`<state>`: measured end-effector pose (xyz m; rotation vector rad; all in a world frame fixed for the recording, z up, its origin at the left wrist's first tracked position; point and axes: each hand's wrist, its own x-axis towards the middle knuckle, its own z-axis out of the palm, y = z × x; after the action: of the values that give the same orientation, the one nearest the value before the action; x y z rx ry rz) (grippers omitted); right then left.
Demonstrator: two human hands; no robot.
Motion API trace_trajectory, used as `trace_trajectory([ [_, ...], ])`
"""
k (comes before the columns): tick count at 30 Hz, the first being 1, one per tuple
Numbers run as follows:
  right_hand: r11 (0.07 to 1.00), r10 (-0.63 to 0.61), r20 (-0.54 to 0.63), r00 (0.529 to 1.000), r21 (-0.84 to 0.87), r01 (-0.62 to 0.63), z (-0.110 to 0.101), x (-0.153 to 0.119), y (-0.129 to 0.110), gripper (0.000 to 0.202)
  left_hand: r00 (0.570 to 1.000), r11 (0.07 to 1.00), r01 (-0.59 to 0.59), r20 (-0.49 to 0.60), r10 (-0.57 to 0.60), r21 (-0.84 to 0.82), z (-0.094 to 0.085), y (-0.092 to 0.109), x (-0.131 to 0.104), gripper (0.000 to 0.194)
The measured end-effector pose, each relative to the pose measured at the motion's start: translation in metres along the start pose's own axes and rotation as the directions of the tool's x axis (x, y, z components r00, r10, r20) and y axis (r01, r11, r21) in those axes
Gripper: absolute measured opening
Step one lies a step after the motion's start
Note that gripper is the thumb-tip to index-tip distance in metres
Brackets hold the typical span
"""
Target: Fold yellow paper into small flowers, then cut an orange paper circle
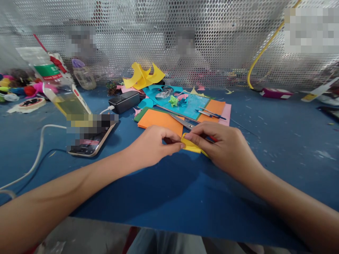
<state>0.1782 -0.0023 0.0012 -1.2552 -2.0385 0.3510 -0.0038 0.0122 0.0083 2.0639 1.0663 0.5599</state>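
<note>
Between my two hands is a small folded piece of yellow paper (192,147), held just above the blue table. The thumb and fingertips of my left hand (159,144) pinch its left edge. My right hand (221,141) grips it from the right, thumb and fingers closed over its top, hiding part of the paper. Just behind my hands lie scissors (186,123), their blades pointing up and left; my right hand covers most of the handles. Orange paper sheets (159,120) lie beyond my left hand.
Blue paper (185,106), crumpled scraps, two pens (212,113) and yellow cut paper (143,76) lie at the back. At left, a phone (97,139) leans by a plastic bottle (58,88), near a black charger box (124,101) and white cable (42,141). A perforated metal screen (148,42) stands behind.
</note>
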Motion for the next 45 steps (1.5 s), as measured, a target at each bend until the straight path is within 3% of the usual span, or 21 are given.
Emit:
trace_trajectory([
  [10,0.999,-0.027,0.017,0.999,0.046,0.027,-0.0015,0.0017,0.0008,0.017,0.991,0.997,-0.074,-0.11,0.073,-0.006,0.0012,0.0046,-0.0039,0.027],
  [17,0.992,-0.065,0.04,0.997,0.112,0.06,-0.0008,0.0024,0.0027,0.015,0.985,0.997,-0.065,-0.165,0.058,-0.038,0.0023,0.001,-0.0029,0.028],
  [22,0.997,-0.032,0.042,0.999,0.066,0.029,-0.0035,0.0007,-0.0014,0.015,0.973,0.993,-0.093,-0.217,0.074,-0.079,0.0018,0.0013,-0.0021,0.024],
  [28,0.971,-0.238,0.026,0.971,-0.005,0.238,-0.0058,-0.0008,0.0002,0.015,0.975,0.983,-0.089,-0.215,0.052,-0.163,-0.0005,0.0006,-0.0016,0.017],
  [32,0.942,-0.33,0.029,0.944,-0.055,0.331,-0.0042,-0.0033,0.0011,0.016,0.979,0.99,-0.11,-0.179,0.092,-0.091,-0.004,0.0008,-0.0018,0.019],
  [37,0.964,-0.258,-0.072,0.963,-0.08,0.253,-0.0038,-0.0037,-0.0025,0.009,0.943,0.981,-0.181,-0.271,0.194,0.071,-0.0037,0.004,-0.0031,0.018],
  [42,0.933,-0.352,-0.082,0.932,-0.114,0.342,-0.0072,-0.0026,-0.0038,0.012,0.919,0.962,-0.248,-0.286,0.271,0.116,-0.0006,0.0031,-0.0051,0.011],
  [45,0.905,-0.417,-0.073,0.906,-0.126,0.406,-0.0082,-0.0037,-0.0047,0.013,0.886,0.952,-0.29,-0.347,0.307,0.103,0.0001,0.0,-0.005,0.01],
])
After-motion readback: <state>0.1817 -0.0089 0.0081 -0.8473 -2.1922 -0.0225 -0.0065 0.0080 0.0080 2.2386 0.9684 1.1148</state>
